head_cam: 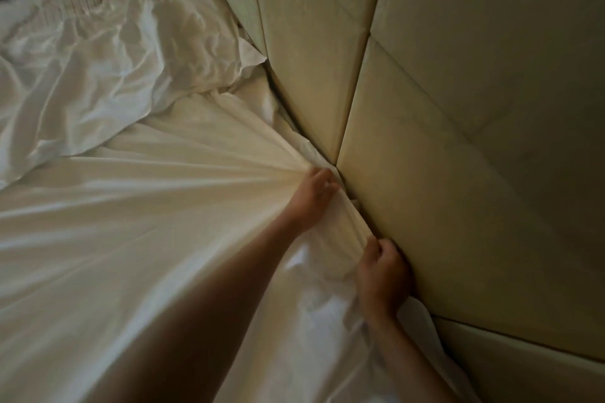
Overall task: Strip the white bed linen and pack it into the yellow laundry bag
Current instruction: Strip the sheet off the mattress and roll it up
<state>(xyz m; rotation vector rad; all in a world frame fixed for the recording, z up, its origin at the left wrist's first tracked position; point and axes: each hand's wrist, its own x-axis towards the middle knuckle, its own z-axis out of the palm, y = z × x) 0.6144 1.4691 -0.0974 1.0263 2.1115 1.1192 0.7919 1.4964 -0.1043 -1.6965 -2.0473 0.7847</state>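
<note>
- Two bare forearms enter from the lower edge, no sleeves visible on either.
- The left hand (312, 196) shows no ring, watch or glove.
- The right hand (383, 275) is likewise ungloved, its wrist free of any band.

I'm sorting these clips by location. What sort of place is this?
Most likely a bedroom, maybe a hotel room. A white sheet covers a bed, a rumpled pillow lies at its head, and a padded headboard stands behind.
</note>
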